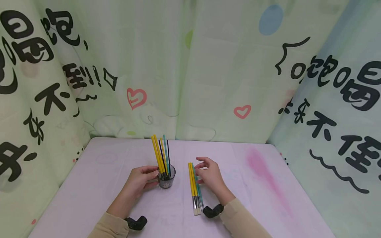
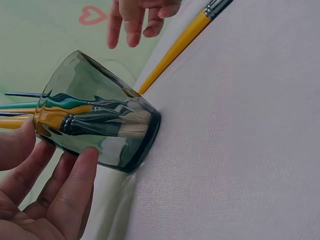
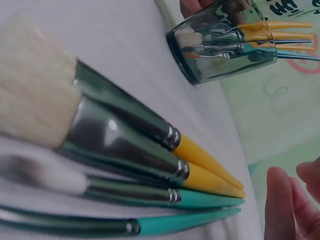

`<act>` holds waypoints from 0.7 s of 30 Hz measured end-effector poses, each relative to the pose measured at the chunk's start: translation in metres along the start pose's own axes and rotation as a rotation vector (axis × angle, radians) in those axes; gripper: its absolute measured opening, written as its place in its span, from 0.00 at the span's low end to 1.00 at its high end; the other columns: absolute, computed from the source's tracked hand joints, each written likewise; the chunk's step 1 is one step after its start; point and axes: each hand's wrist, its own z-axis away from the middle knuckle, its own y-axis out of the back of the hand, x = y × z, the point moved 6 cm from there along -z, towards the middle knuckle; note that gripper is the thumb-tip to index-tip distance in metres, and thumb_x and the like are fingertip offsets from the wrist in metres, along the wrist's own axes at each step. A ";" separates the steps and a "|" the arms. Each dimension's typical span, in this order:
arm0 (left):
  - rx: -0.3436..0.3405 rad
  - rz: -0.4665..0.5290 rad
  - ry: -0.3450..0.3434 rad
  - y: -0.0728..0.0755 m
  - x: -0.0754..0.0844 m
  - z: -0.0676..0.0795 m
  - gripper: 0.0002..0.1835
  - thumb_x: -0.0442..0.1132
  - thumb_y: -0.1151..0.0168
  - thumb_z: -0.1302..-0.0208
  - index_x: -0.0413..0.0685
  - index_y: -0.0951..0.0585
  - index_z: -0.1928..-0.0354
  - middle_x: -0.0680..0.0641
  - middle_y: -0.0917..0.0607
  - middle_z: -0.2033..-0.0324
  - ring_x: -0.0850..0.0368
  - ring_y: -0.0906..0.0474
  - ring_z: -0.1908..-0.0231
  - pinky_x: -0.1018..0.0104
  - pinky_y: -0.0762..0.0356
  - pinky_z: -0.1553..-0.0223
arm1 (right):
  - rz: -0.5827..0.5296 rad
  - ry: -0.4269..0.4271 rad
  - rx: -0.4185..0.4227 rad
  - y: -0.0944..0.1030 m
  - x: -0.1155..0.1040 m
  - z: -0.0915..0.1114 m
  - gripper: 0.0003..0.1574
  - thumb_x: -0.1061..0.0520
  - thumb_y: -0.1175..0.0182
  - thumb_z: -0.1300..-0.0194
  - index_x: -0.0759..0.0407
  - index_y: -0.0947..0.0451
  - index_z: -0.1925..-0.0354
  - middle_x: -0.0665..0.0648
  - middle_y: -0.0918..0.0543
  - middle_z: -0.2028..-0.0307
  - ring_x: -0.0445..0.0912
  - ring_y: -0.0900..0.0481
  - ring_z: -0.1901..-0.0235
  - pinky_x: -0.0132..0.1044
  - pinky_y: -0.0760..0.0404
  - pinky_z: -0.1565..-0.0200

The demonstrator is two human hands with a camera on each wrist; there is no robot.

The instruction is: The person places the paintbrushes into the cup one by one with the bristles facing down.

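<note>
A smoky clear glass cup (image 1: 166, 181) stands on the table, and my left hand (image 1: 143, 179) grips its side, thumb near the rim and fingers lower down. Inside it several paintbrushes (image 1: 161, 155) with yellow, teal and dark handles lean bristles down; the left wrist view shows their bristles (image 2: 134, 125) through the glass. Right of the cup, a small row of brushes lies flat: two yellow-handled brushes (image 1: 191, 181) beside two teal-handled brushes (image 3: 200, 200). Relaxed, with nothing held, my right hand (image 1: 210, 173) hovers beside the handle ends, its fingertips apart from them in the right wrist view.
A pale pink cloth (image 1: 250, 205) covers the table, with a brighter pink streak (image 1: 268, 178) on the right. Printed curtains (image 1: 208, 82) hang behind and along both sides. A black wrist camera (image 1: 137, 223) sits on each forearm.
</note>
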 end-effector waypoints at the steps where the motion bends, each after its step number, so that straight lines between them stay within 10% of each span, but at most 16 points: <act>1: 0.000 0.000 -0.001 0.000 0.000 0.000 0.17 0.34 0.31 0.27 0.35 0.14 0.40 0.36 0.11 0.45 0.53 0.10 0.54 0.53 0.06 0.50 | 0.013 -0.006 0.004 0.001 0.001 0.001 0.31 0.65 0.34 0.29 0.56 0.22 0.30 0.61 0.14 0.54 0.51 0.13 0.65 0.42 0.07 0.70; 21: 0.001 -0.004 -0.001 0.000 0.001 0.001 0.17 0.33 0.31 0.26 0.35 0.14 0.40 0.37 0.11 0.46 0.53 0.11 0.54 0.52 0.06 0.49 | 0.330 -0.082 -0.042 0.003 0.017 0.016 0.30 0.65 0.28 0.35 0.55 0.20 0.36 0.56 0.18 0.67 0.46 0.24 0.83 0.29 0.19 0.78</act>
